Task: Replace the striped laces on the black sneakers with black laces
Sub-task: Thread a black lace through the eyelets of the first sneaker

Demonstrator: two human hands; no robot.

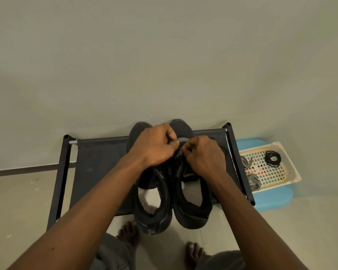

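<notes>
head view, looking down on a low black rack (98, 164) with a dark fabric shelf, set against a pale wall. two black sneakers stand side by side on the shelf, toes toward the wall and heels overhanging the near edge: the left sneaker (154, 209) and, touching it along the inner side, the right sneaker (191, 207). both hands meet over the front half of the right sneaker. the left hand (154, 145) is closed, fingertips pinched on a black lace (180, 152) where it runs over the tongue area; the right hand (201, 154) is likewise closed, pinching the same lace from the other side — knuckles of the two hands nearly touching. how far the lace is threaded cannot be told, since the hands cover the eyelets.

just beyond the rack's right post sits a cream perforated basket (289, 172) on a light-blue stool (271, 199). inside the basket, on the side nearest the rack, lie the striped laces (252, 180) in loose bundles; at the far side from the rack lies a coiled black lace (273, 158) — apart from the striped ones.

below the rack's near edge, two bare feet rest on the tiled floor (281, 230).
</notes>
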